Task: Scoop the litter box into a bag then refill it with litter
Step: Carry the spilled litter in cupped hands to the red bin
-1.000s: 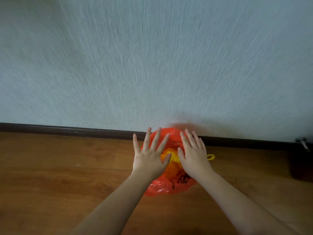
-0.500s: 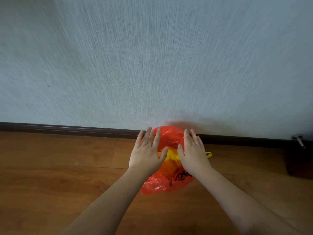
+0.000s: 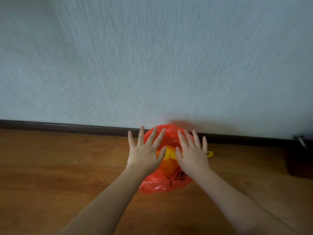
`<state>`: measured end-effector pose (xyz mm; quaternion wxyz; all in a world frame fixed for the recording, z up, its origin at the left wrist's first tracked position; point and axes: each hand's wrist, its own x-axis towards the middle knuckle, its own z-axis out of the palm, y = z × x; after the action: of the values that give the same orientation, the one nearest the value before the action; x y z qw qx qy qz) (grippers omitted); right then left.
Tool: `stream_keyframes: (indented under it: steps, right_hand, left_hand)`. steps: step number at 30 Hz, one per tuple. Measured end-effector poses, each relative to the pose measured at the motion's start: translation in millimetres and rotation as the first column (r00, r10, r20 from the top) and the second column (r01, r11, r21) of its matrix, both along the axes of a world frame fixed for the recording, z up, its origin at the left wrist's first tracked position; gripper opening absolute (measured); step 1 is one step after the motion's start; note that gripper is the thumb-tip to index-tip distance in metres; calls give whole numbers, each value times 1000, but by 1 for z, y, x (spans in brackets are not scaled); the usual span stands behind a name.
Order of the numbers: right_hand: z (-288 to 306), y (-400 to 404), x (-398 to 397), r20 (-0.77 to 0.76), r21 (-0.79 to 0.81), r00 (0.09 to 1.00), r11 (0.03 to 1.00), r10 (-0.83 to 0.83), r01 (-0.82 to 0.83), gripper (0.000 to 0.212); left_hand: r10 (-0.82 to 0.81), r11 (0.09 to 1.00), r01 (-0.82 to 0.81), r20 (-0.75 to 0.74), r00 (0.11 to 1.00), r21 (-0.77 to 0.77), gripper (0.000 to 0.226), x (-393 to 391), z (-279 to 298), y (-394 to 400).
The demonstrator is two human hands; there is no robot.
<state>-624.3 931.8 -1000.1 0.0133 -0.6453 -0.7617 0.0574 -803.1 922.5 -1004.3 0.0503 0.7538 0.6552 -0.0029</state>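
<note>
Head view: fingers (image 3: 153, 138) now wider apart.

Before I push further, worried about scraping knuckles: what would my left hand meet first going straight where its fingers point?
Probably the dark baseboard under the pale textured wall; the left hand points there, though depth is unclear.

Home interior: wood-look floor (image 3: 50, 175), dark skirting board (image 3: 67, 128), textured wallpaper (image 3: 152, 56).
</note>
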Motion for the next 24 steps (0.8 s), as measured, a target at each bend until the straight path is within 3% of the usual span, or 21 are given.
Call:
stream_keyframes:
  steps: [3,9,12,14,18,24]
  right_hand:
    - [1,1,1,-21,1,1000,1000,-13,13,61]
    - [-2,1,-1,-214,-57,977,998,-8,-5,62]
    - [-7,-1,1,-175,-27,983,998,44,-50,58]
    - [-8,-1,2,-131,-7,990,998,56,-57,57]
    - [-11,4,6,-44,-5,997,998,56,-56,59]
    - [-13,3,7,-11,-7,998,998,60,-60,64]
  left_hand:
    - [-17,999,18,-18,1000,36,64,2,2,1]
    - [26,1000,-26,278,960,-1,67,5,-1,3]
    - [27,999,-18,335,942,-29,67,6,-7,2]
    - [7,1000,-2,291,957,-18,65,7,-9,3]
    - [-24,997,20,47,999,74,64,7,-14,5]
    - [-17,997,19,-34,999,74,68,8,-11,10]
